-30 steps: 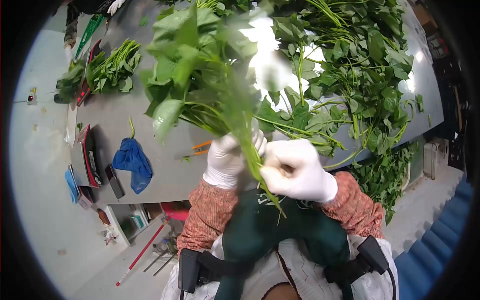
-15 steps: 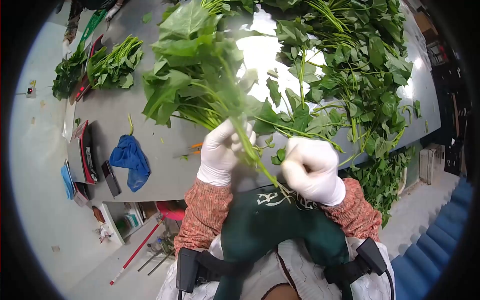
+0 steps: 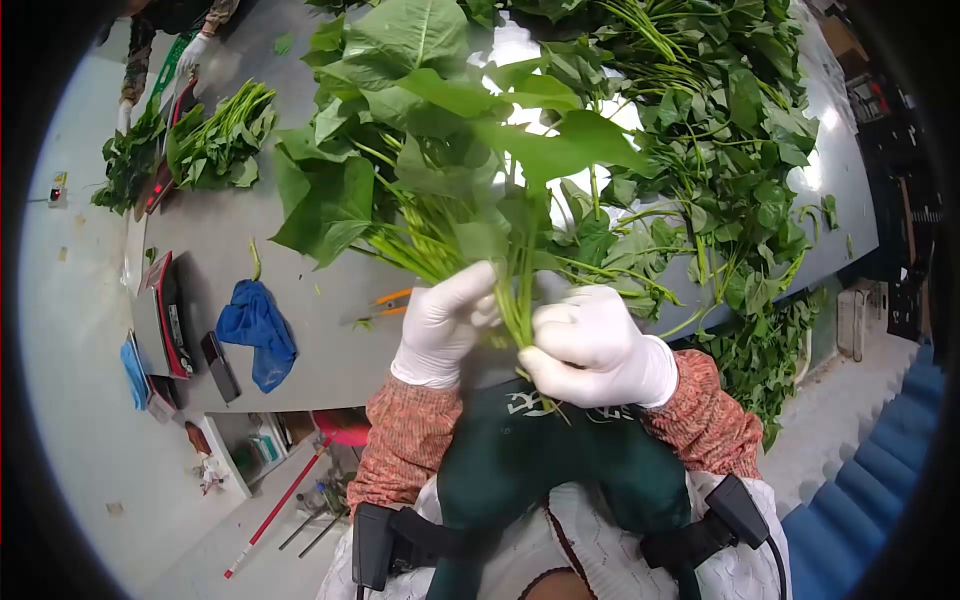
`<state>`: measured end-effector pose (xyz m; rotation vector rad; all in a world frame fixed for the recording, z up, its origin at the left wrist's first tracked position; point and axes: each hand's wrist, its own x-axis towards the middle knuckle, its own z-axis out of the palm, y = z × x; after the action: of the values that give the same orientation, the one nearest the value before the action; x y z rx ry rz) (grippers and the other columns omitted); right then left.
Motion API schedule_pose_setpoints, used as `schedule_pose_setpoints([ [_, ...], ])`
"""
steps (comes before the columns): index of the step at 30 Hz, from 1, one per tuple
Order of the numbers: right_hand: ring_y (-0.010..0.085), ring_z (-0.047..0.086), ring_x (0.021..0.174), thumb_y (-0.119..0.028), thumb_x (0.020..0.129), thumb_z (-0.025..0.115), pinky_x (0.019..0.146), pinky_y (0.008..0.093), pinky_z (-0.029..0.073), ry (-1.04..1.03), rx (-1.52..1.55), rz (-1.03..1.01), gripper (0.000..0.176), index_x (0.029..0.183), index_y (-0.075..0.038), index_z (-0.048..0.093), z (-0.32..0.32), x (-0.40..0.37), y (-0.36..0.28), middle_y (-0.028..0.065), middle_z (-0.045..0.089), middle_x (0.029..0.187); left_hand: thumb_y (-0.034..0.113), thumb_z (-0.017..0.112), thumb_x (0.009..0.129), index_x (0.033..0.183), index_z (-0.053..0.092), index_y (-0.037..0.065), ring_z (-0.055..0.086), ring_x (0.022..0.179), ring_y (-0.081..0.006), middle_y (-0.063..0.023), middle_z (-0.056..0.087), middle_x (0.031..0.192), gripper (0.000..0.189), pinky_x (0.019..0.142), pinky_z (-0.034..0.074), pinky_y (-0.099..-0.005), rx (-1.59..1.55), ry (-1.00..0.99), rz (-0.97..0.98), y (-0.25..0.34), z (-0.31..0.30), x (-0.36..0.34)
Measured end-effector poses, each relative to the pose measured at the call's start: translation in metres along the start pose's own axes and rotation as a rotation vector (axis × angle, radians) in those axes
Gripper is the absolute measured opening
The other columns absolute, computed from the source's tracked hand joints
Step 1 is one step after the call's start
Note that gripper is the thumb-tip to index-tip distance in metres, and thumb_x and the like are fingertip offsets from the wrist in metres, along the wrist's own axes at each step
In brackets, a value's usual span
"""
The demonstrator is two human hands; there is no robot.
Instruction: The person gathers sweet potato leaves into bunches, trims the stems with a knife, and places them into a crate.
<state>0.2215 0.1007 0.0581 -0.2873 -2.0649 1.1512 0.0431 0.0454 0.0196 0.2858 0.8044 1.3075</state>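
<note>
White-gloved, my left hand (image 3: 440, 325) is closed around a bunch of leafy green stems (image 3: 420, 245), its broad leaves fanning up and away over the table. My right hand (image 3: 600, 345), in a matching glove, is closed on the lower ends of some green stems (image 3: 515, 290) right beside it. The cut ends poke out below the right fist, over my dark green apron (image 3: 490, 450). Some leaves above the hands are blurred by motion.
A large heap of greens (image 3: 700, 140) covers the table's (image 3: 310, 350) right side and hangs over its edge. On the left lie another bunch (image 3: 225, 135), a scale (image 3: 170, 315), a blue cloth (image 3: 260, 330) and orange-handled scissors (image 3: 392, 298). Another person's gloved hand (image 3: 192, 52) is at the far left.
My right hand has moved left, against the stems beside my left hand. The leaves above have swung up and to the right. The other person's hand has moved toward the left-hand bunches.
</note>
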Motion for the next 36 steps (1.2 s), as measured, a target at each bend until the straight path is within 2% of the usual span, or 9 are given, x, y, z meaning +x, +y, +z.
schedule_pose_setpoints([
  [5, 0.0250, 0.041, 0.046, 0.003, 0.073, 0.063, 0.043, 0.0373, 0.032, 0.178, 0.049, 0.014, 0.021, 0.062, -0.003, 0.046, -0.008, -0.009, -0.017, 0.0082, 0.041, 0.058, 0.022, 0.052, 0.095, 0.082, 0.053, 0.005, 0.034, 0.051, -0.0099, 0.0021, 0.039, 0.060, 0.021, 0.052, 0.031, -0.0266, -0.182, -0.301, 0.070, -0.004, -0.005, 0.010],
  [10, 0.0177, 0.053, 0.055, -0.014, 0.093, 0.058, 0.055, 0.0301, 0.044, 0.116, 0.337, 0.551, 0.019, 0.081, 0.000, 0.060, -0.005, -0.009, -0.003, 0.0098, 0.056, 0.066, 0.022, 0.056, 0.093, 0.084, 0.049, 0.010, 0.036, 0.054, -0.0103, 0.0025, 0.036, 0.062, 0.017, 0.052, 0.031, -0.0260, -0.210, -0.419, 0.138, -0.002, -0.001, 0.015],
  [13, 0.0142, 0.054, 0.058, -0.020, 0.095, 0.057, 0.057, 0.0292, 0.045, -0.060, 0.442, 0.712, 0.022, 0.085, -0.001, 0.059, 0.001, -0.002, -0.011, 0.0077, 0.059, 0.067, 0.022, 0.059, 0.091, 0.082, 0.048, 0.010, 0.037, 0.056, -0.0103, 0.0019, 0.037, 0.064, 0.019, 0.053, 0.030, -0.0267, -0.087, -0.284, 0.111, 0.001, 0.010, 0.007],
  [17, 0.0022, 0.043, 0.060, -0.014, 0.093, 0.060, 0.053, 0.0222, 0.038, 0.052, 0.697, 0.738, 0.018, 0.080, -0.002, 0.057, 0.016, -0.005, -0.008, -0.0019, 0.051, 0.064, 0.021, 0.060, 0.089, 0.080, 0.048, 0.008, 0.034, 0.054, -0.0098, 0.0023, 0.035, 0.061, 0.020, 0.052, 0.029, -0.0273, -0.101, -0.219, 0.112, -0.005, 0.005, 0.008],
  [23, 0.0076, 0.054, 0.060, -0.004, 0.085, 0.062, 0.054, 0.0232, 0.043, 0.373, 0.179, 0.488, 0.007, 0.081, 0.000, 0.060, 0.009, -0.016, -0.006, 0.0044, 0.059, 0.070, 0.019, 0.056, 0.093, 0.086, 0.054, 0.004, 0.031, 0.051, -0.0101, 0.0017, 0.035, 0.061, 0.017, 0.053, 0.029, -0.0273, -0.081, -0.121, 0.170, -0.002, 0.000, 0.008],
  [26, 0.0321, 0.063, 0.077, -0.015, 0.089, 0.061, 0.069, 0.0353, 0.051, 0.179, -0.100, 0.448, 0.025, 0.108, 0.001, 0.060, -0.018, -0.009, -0.015, 0.0159, 0.062, 0.086, 0.019, 0.056, 0.095, 0.084, 0.055, 0.005, 0.034, 0.053, -0.0091, 0.0031, 0.041, 0.065, 0.018, 0.054, 0.031, -0.0277, 0.010, 0.135, 0.188, 0.002, -0.002, 0.006],
  [29, 0.0315, 0.064, 0.071, -0.021, 0.088, 0.064, 0.062, 0.0367, 0.051, 0.049, -0.464, 0.397, 0.024, 0.102, -0.003, 0.059, 0.001, -0.016, -0.012, 0.0134, 0.062, 0.081, 0.019, 0.063, 0.092, 0.095, 0.061, 0.003, 0.044, 0.062, -0.0103, 0.0012, 0.049, 0.070, 0.016, 0.061, 0.039, -0.0288, -0.114, 0.142, 0.206, 0.001, -0.005, 0.009],
  [33, 0.0311, 0.062, 0.062, -0.013, 0.089, 0.061, 0.054, 0.0374, 0.048, 0.464, -0.189, 0.364, 0.009, 0.091, -0.004, 0.060, 0.019, -0.011, 0.010, 0.0127, 0.061, 0.074, 0.039, 0.062, 0.092, 0.109, 0.054, 0.005, 0.040, 0.060, -0.0094, 0.0006, 0.052, 0.079, 0.038, 0.059, 0.035, -0.0244, -0.275, 0.038, 0.439, -0.004, 0.001, 0.012],
  [36, 0.0298, 0.062, 0.063, -0.013, 0.089, 0.060, 0.056, 0.0359, 0.050, 0.371, -0.244, 0.194, 0.010, 0.092, -0.003, 0.062, 0.023, 0.000, 0.017, 0.0112, 0.063, 0.078, 0.043, 0.067, 0.086, 0.113, 0.054, 0.005, 0.049, 0.076, -0.0147, -0.0046, 0.056, 0.092, 0.048, 0.072, 0.043, -0.0272, -0.216, -0.008, 0.419, -0.009, -0.001, 0.007],
])
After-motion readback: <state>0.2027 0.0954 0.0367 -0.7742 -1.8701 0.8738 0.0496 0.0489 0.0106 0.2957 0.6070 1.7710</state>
